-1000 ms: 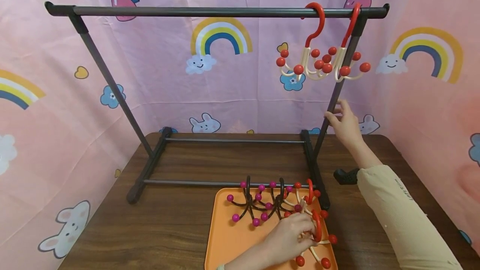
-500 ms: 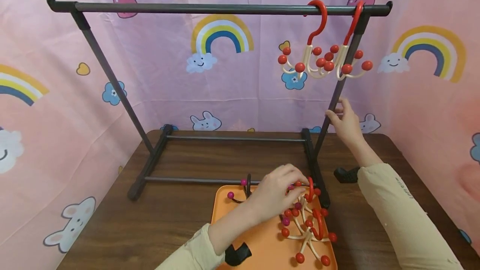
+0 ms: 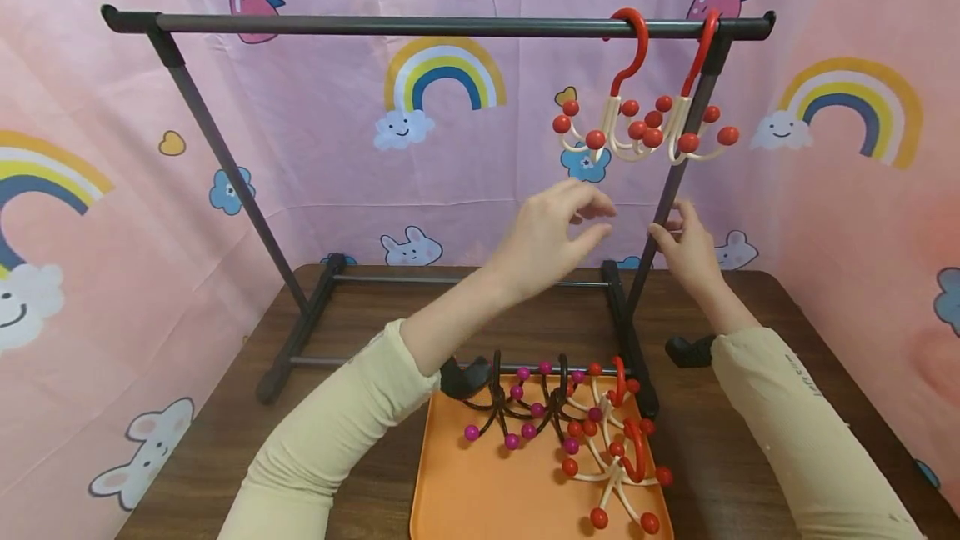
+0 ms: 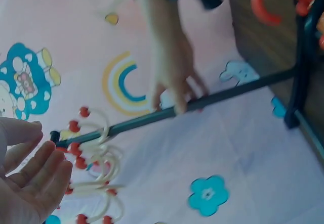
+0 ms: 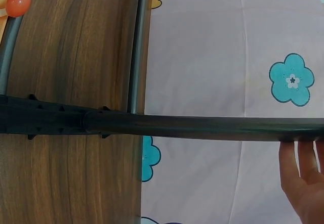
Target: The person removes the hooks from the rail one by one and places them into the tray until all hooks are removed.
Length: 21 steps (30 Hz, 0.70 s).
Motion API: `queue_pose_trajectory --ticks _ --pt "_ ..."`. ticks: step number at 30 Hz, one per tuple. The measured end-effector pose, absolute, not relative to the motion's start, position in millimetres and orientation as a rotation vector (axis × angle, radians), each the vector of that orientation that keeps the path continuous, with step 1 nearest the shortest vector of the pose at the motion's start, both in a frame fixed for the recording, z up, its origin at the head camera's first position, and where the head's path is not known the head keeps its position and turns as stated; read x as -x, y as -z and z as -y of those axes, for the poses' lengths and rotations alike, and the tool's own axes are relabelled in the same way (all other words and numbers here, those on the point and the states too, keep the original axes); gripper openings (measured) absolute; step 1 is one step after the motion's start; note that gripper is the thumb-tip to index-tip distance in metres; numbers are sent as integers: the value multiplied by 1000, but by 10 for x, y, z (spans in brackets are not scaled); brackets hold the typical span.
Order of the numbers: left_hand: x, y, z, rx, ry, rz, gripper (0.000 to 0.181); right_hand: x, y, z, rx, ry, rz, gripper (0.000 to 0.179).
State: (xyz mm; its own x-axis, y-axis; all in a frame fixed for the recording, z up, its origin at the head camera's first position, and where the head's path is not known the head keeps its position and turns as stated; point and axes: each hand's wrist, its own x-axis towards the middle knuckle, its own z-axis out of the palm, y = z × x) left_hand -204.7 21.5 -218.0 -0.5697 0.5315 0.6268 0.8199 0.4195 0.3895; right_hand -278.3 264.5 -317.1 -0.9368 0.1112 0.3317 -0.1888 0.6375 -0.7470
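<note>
Your left hand (image 3: pixel 558 232) has risen off the orange plastic tray (image 3: pixel 480 482) to below the red-hooked, cream plastic hangers (image 3: pixel 612 113) on the dark metal rail (image 3: pixel 412 26); its parted fingers hold nothing, so no hanger seems in transit. Your right hand (image 3: pixel 693 252) pinches the dark side post (image 3: pixel 643 273).

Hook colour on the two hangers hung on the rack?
Red on both; the hooks show best in the head view.

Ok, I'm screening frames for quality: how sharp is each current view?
Head view: hanging hangers crisp, lighting fairly even; left wrist view: hazy and soft, the right hand blurred; right wrist view: rack pole and blue flower print clearly edged.
</note>
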Motion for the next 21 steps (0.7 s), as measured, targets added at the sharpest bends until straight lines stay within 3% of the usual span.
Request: queue_pose_trajectory --ticks 10,21 --pt "2395 1611 -366 1030 1007 2241 25 2789 3172 -2646 -58 -1207 2515 38" --pt "2684 1254 -612 754 1344 2353 37 2799 3184 -2646 -34 -1216 2518 37"
